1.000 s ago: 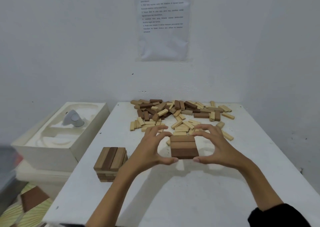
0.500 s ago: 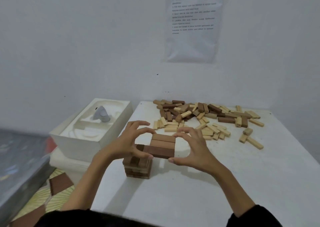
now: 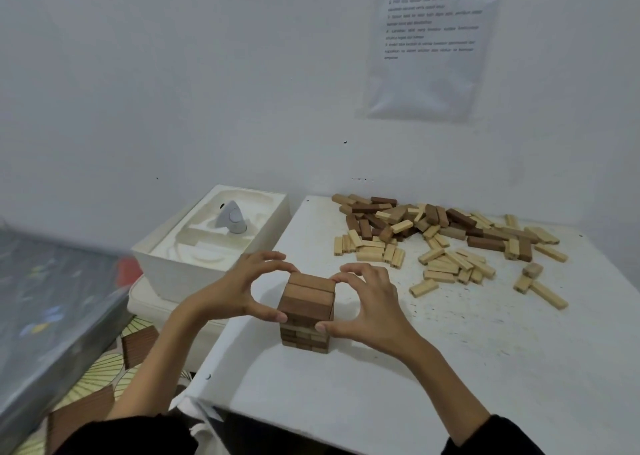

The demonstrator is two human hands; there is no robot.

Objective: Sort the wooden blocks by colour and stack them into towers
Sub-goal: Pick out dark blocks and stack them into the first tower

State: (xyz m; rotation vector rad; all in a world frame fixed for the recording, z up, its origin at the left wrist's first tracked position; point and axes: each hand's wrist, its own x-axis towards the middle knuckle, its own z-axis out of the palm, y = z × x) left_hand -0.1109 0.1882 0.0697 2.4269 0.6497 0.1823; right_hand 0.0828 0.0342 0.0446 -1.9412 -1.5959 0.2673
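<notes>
A short tower of brown wooden blocks [image 3: 304, 333] stands near the left edge of the white table [image 3: 450, 368]. On its top lies a layer of three brown blocks [image 3: 308, 295]. My left hand [image 3: 239, 291] pinches that layer from the left, thumb at the near corner and fingers at the far edge. My right hand [image 3: 367, 305] pinches it from the right in the same way. At the back of the table lies a loose pile of mixed blocks [image 3: 440, 232], several dark brown and several pale.
A white moulded tray [image 3: 194, 246] holding a small grey object [image 3: 232, 219] stands left of the table on a white box. A printed sheet [image 3: 433, 38] hangs on the wall. Patterned floor and a grey surface [image 3: 52, 302] lie to the left.
Both hands carried the three-block layer leftward from the table's middle and set it on the brown tower. The view has swung left with them.
</notes>
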